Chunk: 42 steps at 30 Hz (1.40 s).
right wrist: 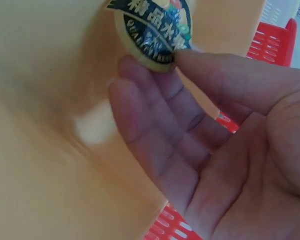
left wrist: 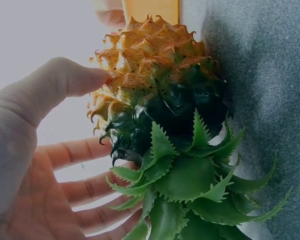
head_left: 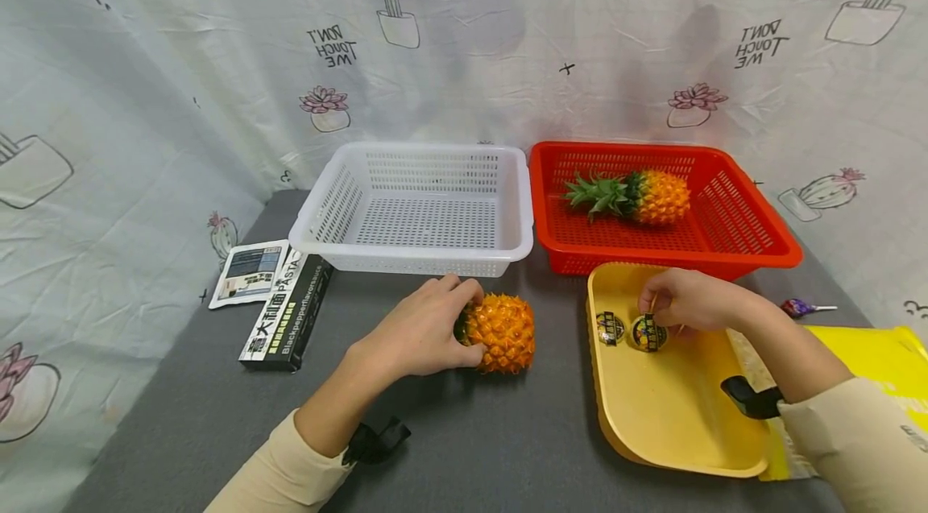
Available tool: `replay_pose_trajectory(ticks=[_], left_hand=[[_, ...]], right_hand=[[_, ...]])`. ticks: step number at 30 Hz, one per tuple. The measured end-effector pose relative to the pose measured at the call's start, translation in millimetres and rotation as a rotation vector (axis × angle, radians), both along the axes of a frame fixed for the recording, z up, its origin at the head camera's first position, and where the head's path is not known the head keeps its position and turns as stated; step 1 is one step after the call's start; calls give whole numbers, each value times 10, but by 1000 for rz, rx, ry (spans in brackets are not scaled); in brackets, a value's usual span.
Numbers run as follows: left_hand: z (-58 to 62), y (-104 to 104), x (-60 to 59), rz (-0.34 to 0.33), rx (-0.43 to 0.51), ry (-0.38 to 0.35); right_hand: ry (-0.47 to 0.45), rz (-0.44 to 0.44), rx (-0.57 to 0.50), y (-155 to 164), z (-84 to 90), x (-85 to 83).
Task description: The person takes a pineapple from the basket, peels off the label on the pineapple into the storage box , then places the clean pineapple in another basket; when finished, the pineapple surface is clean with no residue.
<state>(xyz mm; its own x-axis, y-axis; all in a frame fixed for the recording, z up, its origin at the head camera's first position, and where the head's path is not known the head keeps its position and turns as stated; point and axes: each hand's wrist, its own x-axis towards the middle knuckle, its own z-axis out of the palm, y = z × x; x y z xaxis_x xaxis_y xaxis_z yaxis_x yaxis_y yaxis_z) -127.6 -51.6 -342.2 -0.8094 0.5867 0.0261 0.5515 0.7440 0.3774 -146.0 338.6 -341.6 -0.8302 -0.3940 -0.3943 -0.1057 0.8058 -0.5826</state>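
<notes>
A small orange pineapple lies on the grey table top, its green crown pointing toward my wrist. My left hand holds it at the crown end, the thumb pressed on the fruit and the fingers reaching round the leaves. My right hand is over the yellow tray. There it pinches a small round jelly cup between thumb and fingers; its printed lid shows in the right wrist view. A second cup lies just left of it.
At the back, a white basket stands beside a red basket holding another pineapple. A black pasta box and a packet lie left. A lollipop and a yellow bag lie right.
</notes>
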Motion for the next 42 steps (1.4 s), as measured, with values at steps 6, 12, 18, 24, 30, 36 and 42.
replay_pose_trajectory(ticks=[6,12,18,24,30,36,42], left_hand=[[-3,2,0,4,-3,3],[-5,7,-5,6,-8,1],[-4,4,-1,7,-5,-1],[-13,0,0,0,0,9],[-11,1,-1,7,-6,11],[-13,6,-4,2,-5,16],[-15,6,1,4,-1,12]], right_hand=[[15,-33,99,-27,-8,-8],[25,-48,158,-27,-10,-26],[31,-42,180,-24,-12,-41],[-2,-52,153,-28,20,-18],[-26,-35,104,-70,116,-8],[0,-39,89,-138,225,-7],[129,20,99,-225,302,1]])
